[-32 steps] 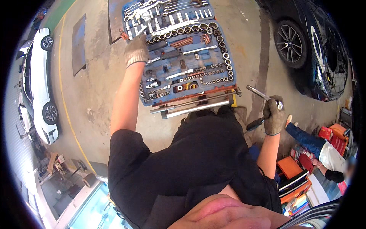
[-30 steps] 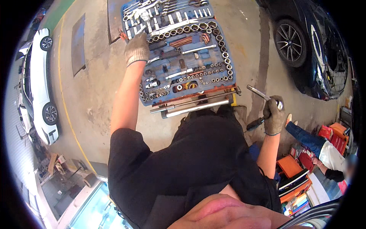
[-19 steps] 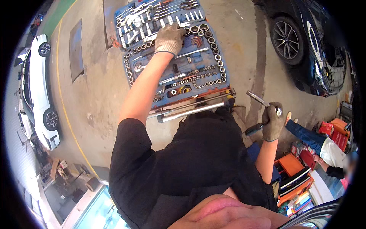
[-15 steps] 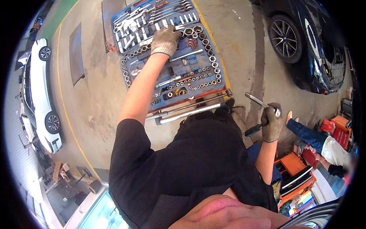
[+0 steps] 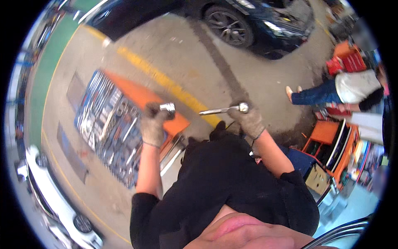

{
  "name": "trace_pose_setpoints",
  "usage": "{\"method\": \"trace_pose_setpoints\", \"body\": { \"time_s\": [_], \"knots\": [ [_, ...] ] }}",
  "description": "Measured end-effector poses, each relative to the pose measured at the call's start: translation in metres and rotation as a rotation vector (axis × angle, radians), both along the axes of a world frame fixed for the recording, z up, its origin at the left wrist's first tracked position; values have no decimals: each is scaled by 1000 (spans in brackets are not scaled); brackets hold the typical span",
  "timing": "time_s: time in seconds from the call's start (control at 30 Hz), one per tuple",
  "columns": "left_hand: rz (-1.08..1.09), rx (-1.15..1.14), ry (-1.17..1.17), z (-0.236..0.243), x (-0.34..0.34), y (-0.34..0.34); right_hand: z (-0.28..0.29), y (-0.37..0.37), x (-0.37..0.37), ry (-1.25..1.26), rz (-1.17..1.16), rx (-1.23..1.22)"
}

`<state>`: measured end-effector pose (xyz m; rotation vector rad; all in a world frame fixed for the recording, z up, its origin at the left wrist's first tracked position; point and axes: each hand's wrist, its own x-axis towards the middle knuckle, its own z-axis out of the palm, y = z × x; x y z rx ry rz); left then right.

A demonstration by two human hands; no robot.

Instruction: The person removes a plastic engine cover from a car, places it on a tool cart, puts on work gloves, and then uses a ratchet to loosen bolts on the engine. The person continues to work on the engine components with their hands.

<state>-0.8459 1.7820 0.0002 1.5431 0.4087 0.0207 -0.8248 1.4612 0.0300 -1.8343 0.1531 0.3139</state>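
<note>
My gloved left hand (image 5: pixel 152 126) is closed on a short chrome socket (image 5: pixel 168 108) that sticks out to the right of its fingers. To the right of it, my gloved right hand (image 5: pixel 249 121) grips a ratchet wrench (image 5: pixel 243 108) near the head. From the ratchet a slim extension bar (image 5: pixel 216 111) points left toward the socket, with a gap between them. The ratchet's handle is mostly hidden by the hand. Left of my left hand lies a blue tool case (image 5: pixel 95 79) filled with sockets and wrenches, somewhat blurred.
The case sits on an orange cart (image 5: pixel 134 93). A dark car (image 5: pixel 265 29) stands ahead, and a white car (image 5: pixel 58 203) at the lower left. On the right are a person in jeans (image 5: pixel 317 98) and another orange tool cart (image 5: pixel 323 133). A yellow line (image 5: pixel 153 74) crosses the floor.
My left hand has left the tool case and now holds a socket before me. My right hand has moved up and left with the ratchet. The view has turned to the right.
</note>
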Motion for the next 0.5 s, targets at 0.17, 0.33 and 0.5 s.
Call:
{"method": "trace_pose_setpoints", "body": {
  "time_s": [0.17,0.33,0.5],
  "knots": [
    [-294,-335,25,20,50,-153,28,-86,20,-73,-128,-153],
    [-670,-58,68,-3,106,-228,8,-154,37,-118,-245,-212],
    [-951,182,134,10,191,-305,-3,-219,71,-259,-219,-381]
  ]
}}
